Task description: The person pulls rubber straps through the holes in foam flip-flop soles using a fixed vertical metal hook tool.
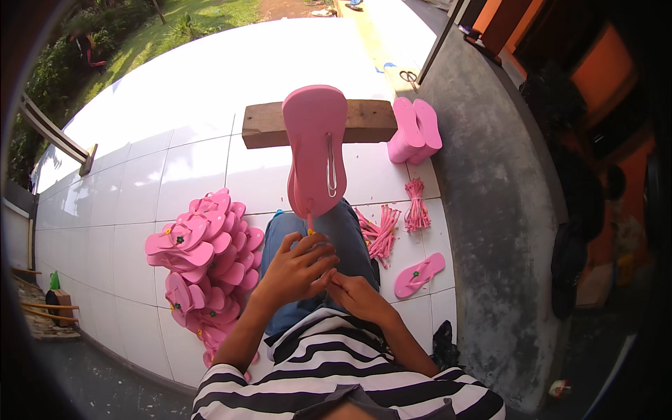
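Note:
A pink flip-flop sole (315, 115) lies over a wooden block (371, 120) in front of my knees, with another pink layer showing under its left edge. On the sole rests a bent metal wire tool (331, 164). From the sole's near end a pink flip-flop strap (310, 220) with a yellow bit runs down to my left hand (299, 267), whose curled fingers close on it. My right hand (360, 297) is closed in a pinch against the left fingertips; whatever it may hold is hidden.
To the left is a heap of pink flip-flops (203, 255). On the right are loose straps (380, 234), a tied strap bundle (416, 206), one finished flip-flop (420, 275) and stacked pink soles (413, 133). Scissors (408, 77) lie farther off. White tiles (133, 280) meet a grey ledge (490, 231).

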{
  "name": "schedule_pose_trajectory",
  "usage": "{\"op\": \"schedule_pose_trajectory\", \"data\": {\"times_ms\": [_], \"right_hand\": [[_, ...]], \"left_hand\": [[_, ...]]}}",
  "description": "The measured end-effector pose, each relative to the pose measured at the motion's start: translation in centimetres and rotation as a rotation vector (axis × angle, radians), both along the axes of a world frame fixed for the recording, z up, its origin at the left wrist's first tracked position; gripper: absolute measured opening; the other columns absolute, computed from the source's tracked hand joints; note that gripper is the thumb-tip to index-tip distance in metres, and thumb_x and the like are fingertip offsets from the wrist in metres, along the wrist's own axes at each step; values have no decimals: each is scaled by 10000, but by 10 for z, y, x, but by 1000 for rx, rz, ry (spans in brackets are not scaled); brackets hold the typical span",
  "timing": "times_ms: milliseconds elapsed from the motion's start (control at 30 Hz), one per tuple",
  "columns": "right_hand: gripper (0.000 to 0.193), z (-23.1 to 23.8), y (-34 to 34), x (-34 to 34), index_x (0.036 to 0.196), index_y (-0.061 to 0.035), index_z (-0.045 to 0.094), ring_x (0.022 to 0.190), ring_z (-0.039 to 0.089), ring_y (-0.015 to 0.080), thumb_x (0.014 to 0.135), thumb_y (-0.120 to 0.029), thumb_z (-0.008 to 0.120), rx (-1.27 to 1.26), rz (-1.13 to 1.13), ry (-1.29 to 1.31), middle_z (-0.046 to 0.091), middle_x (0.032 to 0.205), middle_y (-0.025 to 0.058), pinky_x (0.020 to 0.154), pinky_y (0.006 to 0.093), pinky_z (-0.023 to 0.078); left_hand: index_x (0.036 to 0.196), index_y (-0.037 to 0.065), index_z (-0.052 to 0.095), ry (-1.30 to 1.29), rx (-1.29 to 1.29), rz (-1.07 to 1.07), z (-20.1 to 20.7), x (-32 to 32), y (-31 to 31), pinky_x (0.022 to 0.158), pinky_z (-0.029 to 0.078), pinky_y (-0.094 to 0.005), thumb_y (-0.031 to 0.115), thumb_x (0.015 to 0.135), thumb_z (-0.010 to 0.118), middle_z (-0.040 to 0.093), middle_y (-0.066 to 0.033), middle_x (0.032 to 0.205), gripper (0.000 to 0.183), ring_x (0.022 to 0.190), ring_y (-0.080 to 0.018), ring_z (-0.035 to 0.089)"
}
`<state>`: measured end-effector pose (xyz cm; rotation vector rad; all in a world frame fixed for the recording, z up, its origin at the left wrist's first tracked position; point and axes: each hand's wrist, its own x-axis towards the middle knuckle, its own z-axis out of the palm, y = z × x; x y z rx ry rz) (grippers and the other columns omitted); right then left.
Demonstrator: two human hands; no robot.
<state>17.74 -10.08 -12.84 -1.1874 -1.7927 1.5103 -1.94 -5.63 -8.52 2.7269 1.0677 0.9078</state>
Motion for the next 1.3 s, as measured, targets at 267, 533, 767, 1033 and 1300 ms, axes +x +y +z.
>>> {"op": "schedule_pose_trajectory", "data": {"times_ms": [267,533,767,1033,1300], "right_hand": [[293,49,32,27,1030,34,649,800,647,115,954,-247,681,-32,-716,577,659,854,53,766,275,557],[202,79,62,-30,1072,16,666,907,640,133,914,-101,713,459,-638,454,682,966,75,833,267,504],[329,98,93,-29,905,-8,606,731,463,63,1034,-306,548,292,-468,729,545,780,-10,682,226,390],[322,89,112,-23,872,-10,582,725,445,81,1038,-281,534,217,-142,777,493,740,-7,681,240,379],[352,71,118,-30,846,-38,546,667,369,83,1038,-331,519,182,-179,750,425,727,-15,620,256,322]], "left_hand": [[925,131,703,-295,190,204,9,34,5,670,417,-327,107,669,833,651,12,846,288,744,-194,575],[897,82,711,-556,218,350,1,64,16,635,461,-327,71,710,788,653,-26,914,203,753,-194,592],[1137,72,628,-652,229,433,17,28,29,889,422,-394,126,840,690,569,-140,1222,309,1104,-273,501],[1257,64,583,-410,282,594,82,-12,98,1008,332,-401,202,929,634,641,-98,1218,359,1185,-272,534],[1114,-3,618,-600,-157,179,118,5,125,767,508,-373,159,912,663,696,-185,924,263,880,-326,694]]}}
